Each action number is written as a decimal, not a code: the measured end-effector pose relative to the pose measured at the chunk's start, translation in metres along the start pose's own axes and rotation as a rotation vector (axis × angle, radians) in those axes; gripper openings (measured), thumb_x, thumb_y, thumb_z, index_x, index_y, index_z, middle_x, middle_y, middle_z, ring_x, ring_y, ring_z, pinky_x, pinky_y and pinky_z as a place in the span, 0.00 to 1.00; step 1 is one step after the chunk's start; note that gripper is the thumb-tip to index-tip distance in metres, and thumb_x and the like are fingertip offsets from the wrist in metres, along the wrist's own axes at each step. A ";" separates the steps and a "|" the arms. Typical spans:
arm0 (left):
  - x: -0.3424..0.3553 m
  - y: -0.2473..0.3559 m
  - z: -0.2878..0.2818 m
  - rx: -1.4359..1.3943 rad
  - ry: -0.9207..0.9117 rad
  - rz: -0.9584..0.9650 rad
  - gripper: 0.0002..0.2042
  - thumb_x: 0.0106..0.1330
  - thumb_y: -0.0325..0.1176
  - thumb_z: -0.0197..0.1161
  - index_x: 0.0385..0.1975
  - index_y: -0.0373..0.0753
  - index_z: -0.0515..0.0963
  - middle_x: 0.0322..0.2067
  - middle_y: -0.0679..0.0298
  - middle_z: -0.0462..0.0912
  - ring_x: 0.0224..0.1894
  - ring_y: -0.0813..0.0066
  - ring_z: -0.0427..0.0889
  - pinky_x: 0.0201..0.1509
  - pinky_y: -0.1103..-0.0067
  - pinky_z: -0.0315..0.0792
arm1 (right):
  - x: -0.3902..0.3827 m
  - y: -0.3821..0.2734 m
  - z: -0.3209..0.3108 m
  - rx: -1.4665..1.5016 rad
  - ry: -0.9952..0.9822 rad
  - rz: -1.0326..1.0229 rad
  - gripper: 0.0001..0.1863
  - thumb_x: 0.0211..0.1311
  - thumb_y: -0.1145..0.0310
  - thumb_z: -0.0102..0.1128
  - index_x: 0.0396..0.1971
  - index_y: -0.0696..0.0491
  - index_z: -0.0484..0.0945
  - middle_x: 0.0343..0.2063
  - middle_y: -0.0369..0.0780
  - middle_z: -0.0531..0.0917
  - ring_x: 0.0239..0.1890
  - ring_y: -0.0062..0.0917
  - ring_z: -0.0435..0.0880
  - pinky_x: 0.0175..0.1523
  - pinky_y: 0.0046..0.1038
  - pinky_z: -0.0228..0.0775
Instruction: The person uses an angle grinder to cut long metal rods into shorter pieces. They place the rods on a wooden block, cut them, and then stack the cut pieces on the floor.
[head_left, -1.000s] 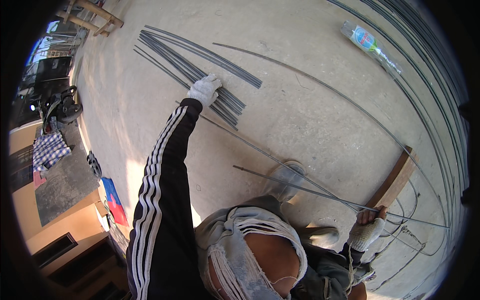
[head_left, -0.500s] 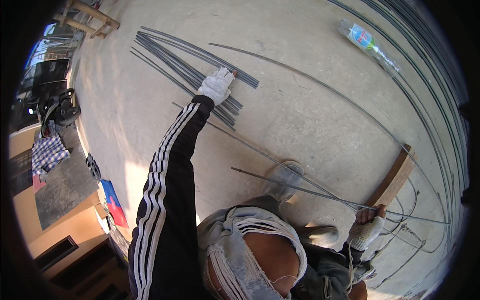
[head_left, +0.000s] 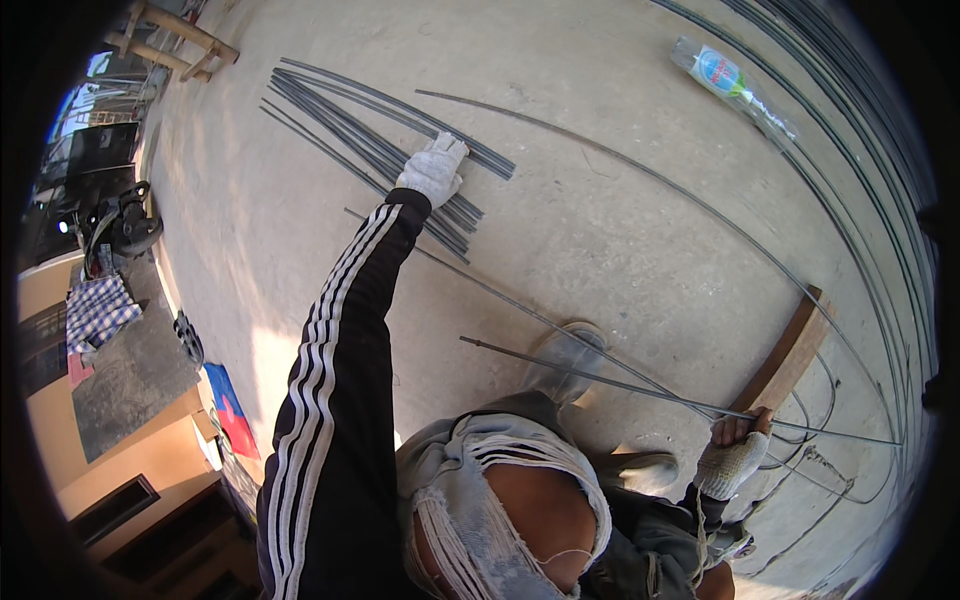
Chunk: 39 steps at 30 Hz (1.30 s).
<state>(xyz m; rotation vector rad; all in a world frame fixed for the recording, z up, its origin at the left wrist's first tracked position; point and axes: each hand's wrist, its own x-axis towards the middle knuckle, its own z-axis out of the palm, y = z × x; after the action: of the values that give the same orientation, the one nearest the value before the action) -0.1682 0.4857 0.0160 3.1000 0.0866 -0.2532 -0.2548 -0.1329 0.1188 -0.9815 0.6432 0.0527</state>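
Note:
My left hand (head_left: 434,170), in a white work glove, reaches far out over a loose pile of cut steel rods (head_left: 335,120) on the concrete. Its fingers curl down around some rods; the fingertips are mostly hidden. Close to my knees at the right, my right hand (head_left: 735,450), in a fingerless knit glove, is closed around a thin steel rod (head_left: 590,375). That rod slants from beside my boot towards the right edge. Under it passes another long rod (head_left: 480,284) lying across the floor.
A wooden block (head_left: 788,345) sits just beyond my right hand, a curved rod (head_left: 640,172) crossing its end. Long bars (head_left: 830,75) run along the right, with a plastic bottle (head_left: 725,82) beside them. My boot (head_left: 568,360) stands in the middle. Wooden legs (head_left: 190,45) show at top left.
My left hand has shifted very slightly, its fingers curling further down at the rods. My right hand and its rod stay almost where they were.

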 end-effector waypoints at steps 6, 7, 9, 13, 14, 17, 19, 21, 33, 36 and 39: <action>0.008 0.009 -0.016 -0.036 -0.107 -0.070 0.25 0.60 0.29 0.65 0.60 0.39 0.75 0.66 0.44 0.73 0.69 0.44 0.71 0.72 0.62 0.70 | -0.001 -0.001 0.001 0.007 0.010 -0.003 0.14 0.82 0.54 0.52 0.35 0.47 0.72 0.15 0.28 0.66 0.14 0.15 0.60 0.21 0.23 0.53; 0.009 0.010 -0.017 -0.053 -0.112 -0.079 0.25 0.60 0.29 0.65 0.60 0.39 0.75 0.66 0.44 0.73 0.69 0.44 0.71 0.72 0.62 0.70 | -0.002 -0.001 0.001 0.031 -0.005 -0.004 0.14 0.82 0.54 0.52 0.35 0.46 0.71 0.15 0.28 0.66 0.14 0.15 0.60 0.21 0.23 0.53; 0.009 0.011 -0.018 -0.041 -0.113 -0.078 0.25 0.60 0.30 0.65 0.60 0.39 0.75 0.65 0.44 0.73 0.69 0.44 0.72 0.71 0.61 0.70 | -0.001 0.000 0.000 0.011 0.005 -0.016 0.13 0.81 0.54 0.53 0.38 0.47 0.74 0.15 0.28 0.66 0.14 0.15 0.58 0.20 0.22 0.51; 0.006 0.011 -0.017 -0.001 -0.043 -0.016 0.24 0.60 0.31 0.65 0.59 0.39 0.75 0.64 0.47 0.74 0.69 0.45 0.72 0.71 0.61 0.71 | 0.000 0.001 -0.002 0.015 -0.010 -0.019 0.13 0.81 0.55 0.54 0.40 0.48 0.75 0.15 0.28 0.65 0.14 0.15 0.58 0.20 0.22 0.49; 0.007 0.012 -0.017 -0.005 -0.009 0.009 0.24 0.60 0.31 0.65 0.59 0.39 0.76 0.62 0.47 0.75 0.67 0.46 0.73 0.70 0.62 0.72 | 0.000 0.001 -0.003 0.012 -0.007 -0.018 0.13 0.81 0.55 0.54 0.40 0.48 0.75 0.15 0.28 0.65 0.14 0.15 0.58 0.20 0.22 0.49; 0.013 0.016 -0.020 -0.023 0.057 0.059 0.24 0.58 0.30 0.66 0.58 0.39 0.76 0.58 0.50 0.77 0.63 0.47 0.76 0.66 0.62 0.74 | 0.000 0.001 -0.002 0.005 -0.001 -0.019 0.12 0.81 0.55 0.53 0.40 0.48 0.75 0.15 0.28 0.66 0.14 0.15 0.58 0.20 0.22 0.49; 0.020 0.020 -0.023 -0.053 0.131 0.124 0.23 0.56 0.30 0.68 0.55 0.40 0.78 0.54 0.50 0.78 0.61 0.49 0.77 0.63 0.62 0.76 | -0.001 0.001 -0.001 0.005 0.007 -0.024 0.12 0.81 0.55 0.53 0.40 0.48 0.75 0.15 0.28 0.66 0.14 0.15 0.58 0.20 0.22 0.49; 0.023 0.026 -0.022 -0.055 0.149 0.149 0.25 0.56 0.27 0.67 0.57 0.41 0.77 0.52 0.52 0.78 0.58 0.50 0.78 0.61 0.63 0.76 | 0.000 0.002 0.000 0.006 0.002 -0.020 0.12 0.81 0.55 0.53 0.39 0.48 0.75 0.15 0.28 0.66 0.14 0.15 0.58 0.20 0.22 0.49; 0.013 0.026 -0.023 -0.064 -0.015 0.145 0.26 0.56 0.24 0.64 0.59 0.43 0.77 0.52 0.55 0.77 0.58 0.51 0.78 0.60 0.64 0.77 | 0.000 -0.001 0.007 0.022 0.080 0.033 0.12 0.80 0.53 0.54 0.38 0.44 0.74 0.15 0.28 0.65 0.13 0.16 0.60 0.20 0.23 0.53; 0.013 0.026 -0.030 -0.111 0.084 0.165 0.28 0.56 0.23 0.64 0.61 0.44 0.76 0.51 0.54 0.77 0.58 0.49 0.77 0.59 0.62 0.77 | -0.003 -0.002 0.012 -0.002 0.111 0.027 0.13 0.79 0.53 0.57 0.36 0.44 0.74 0.15 0.28 0.65 0.13 0.15 0.61 0.20 0.23 0.54; 0.020 0.033 -0.040 -0.190 0.064 -0.038 0.30 0.54 0.20 0.60 0.61 0.42 0.76 0.47 0.56 0.77 0.47 0.55 0.83 0.51 0.65 0.80 | -0.005 -0.002 0.012 0.035 0.143 0.033 0.14 0.77 0.54 0.60 0.35 0.46 0.73 0.15 0.28 0.67 0.14 0.17 0.64 0.22 0.24 0.56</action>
<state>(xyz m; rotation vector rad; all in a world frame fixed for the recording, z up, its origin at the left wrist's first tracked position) -0.1404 0.4552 0.0535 2.9200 0.1606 -0.1381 -0.2525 -0.1231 0.1278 -0.9469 0.7893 0.0006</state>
